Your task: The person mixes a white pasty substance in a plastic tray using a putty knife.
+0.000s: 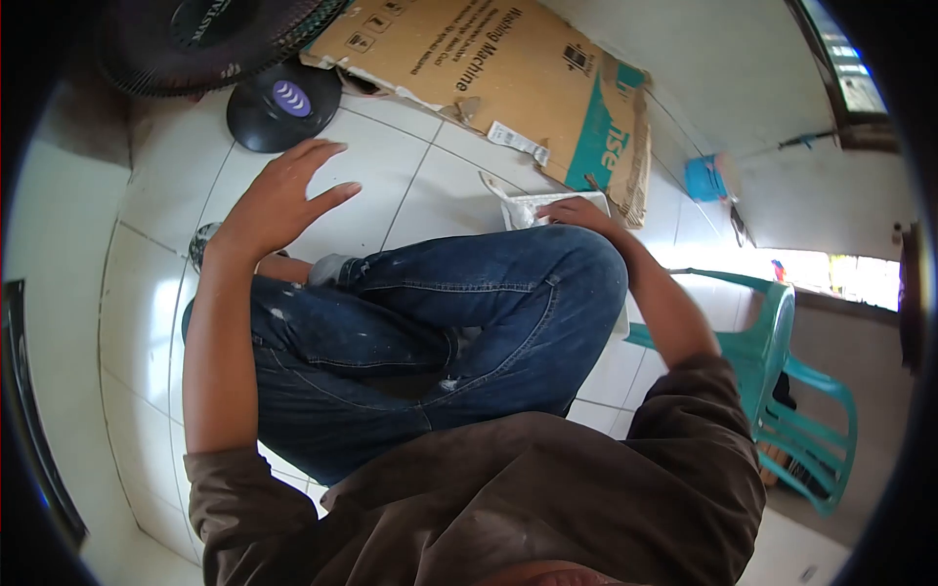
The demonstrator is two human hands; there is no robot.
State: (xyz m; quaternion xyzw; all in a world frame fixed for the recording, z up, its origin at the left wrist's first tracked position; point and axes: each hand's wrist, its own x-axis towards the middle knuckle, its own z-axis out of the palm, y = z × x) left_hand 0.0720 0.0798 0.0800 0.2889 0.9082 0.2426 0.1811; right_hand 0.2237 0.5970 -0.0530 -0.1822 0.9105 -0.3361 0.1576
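Observation:
My left hand (283, 198) is raised over the tiled floor beyond my crossed legs, thumb and fingers apart and nothing in them. Just past my bent knee, my right hand (578, 212) reaches into a white, shallow container (594, 201). Its fingers curl in against a crumpled white piece (524, 210), which looks like thin plastic or cloth, with a narrow strip sticking up at its left end. My knee covers part of the container and the underside of that hand, so I cannot tell what lies between the fingers.
A flattened washing machine carton (489, 73) lies ahead on the tiles. At the upper left stands a black fan (210, 29) with its round base (283, 107). A green plastic chair (777, 342) is on the right, and a blue container (705, 178) sits near the wall.

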